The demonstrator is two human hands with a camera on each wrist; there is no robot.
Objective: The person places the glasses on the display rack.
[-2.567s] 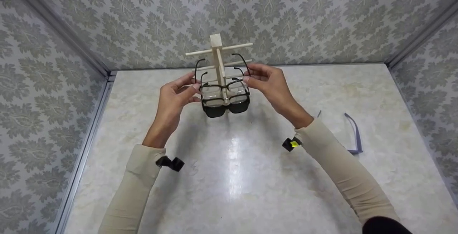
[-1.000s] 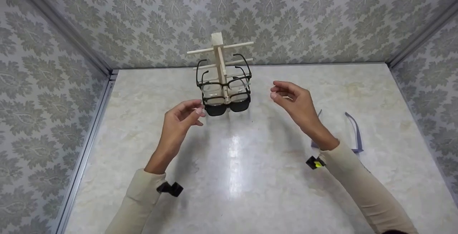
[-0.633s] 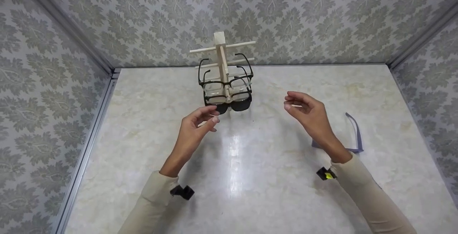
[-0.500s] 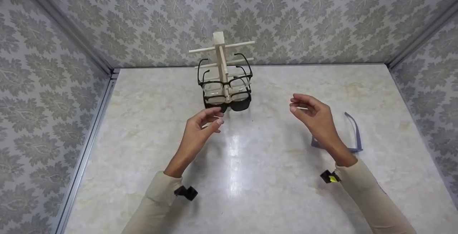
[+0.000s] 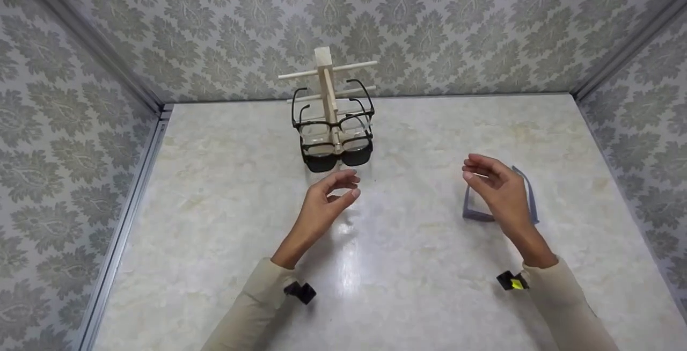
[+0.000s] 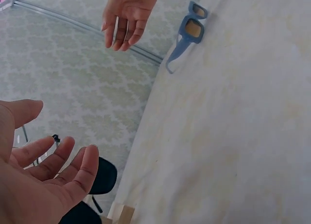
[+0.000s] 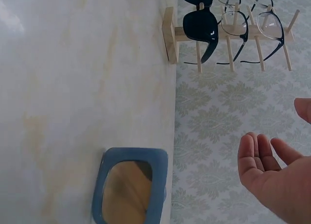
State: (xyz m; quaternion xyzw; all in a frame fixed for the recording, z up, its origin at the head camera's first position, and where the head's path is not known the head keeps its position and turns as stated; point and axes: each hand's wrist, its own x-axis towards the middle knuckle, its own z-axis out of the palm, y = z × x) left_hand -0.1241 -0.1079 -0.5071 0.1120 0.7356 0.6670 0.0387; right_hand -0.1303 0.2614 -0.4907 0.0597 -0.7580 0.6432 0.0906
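Note:
A wooden eyewear rack (image 5: 328,92) stands at the back of the table, its top peg bare. Black-framed eyeglasses (image 5: 314,124) sit highest, a second dark-rimmed pair (image 5: 320,151) below, and black sunglasses (image 5: 322,165) at the bottom. My left hand (image 5: 326,200) hovers just in front of the rack, fingers loosely bent and holding nothing. Over at the right, my right hand (image 5: 500,194), also with relaxed fingers and nothing in it, overlaps the blue-framed sunglasses (image 5: 475,215) in the head view. These lie on the table with temples unfolded; their amber lens (image 7: 126,192) shows in the right wrist view.
The marbled tabletop (image 5: 225,222) ends at patterned wall panels (image 5: 408,29) at the back and sides. A metal rail (image 5: 126,227) runs along the left edge. Each sleeve cuff carries a small black camera (image 5: 307,293).
Both hands have released the topmost eyeglasses and drawn back from the rack. The left hand has shifted right and nearer; the right hand has moved right and nearer, over the blue-framed sunglasses.

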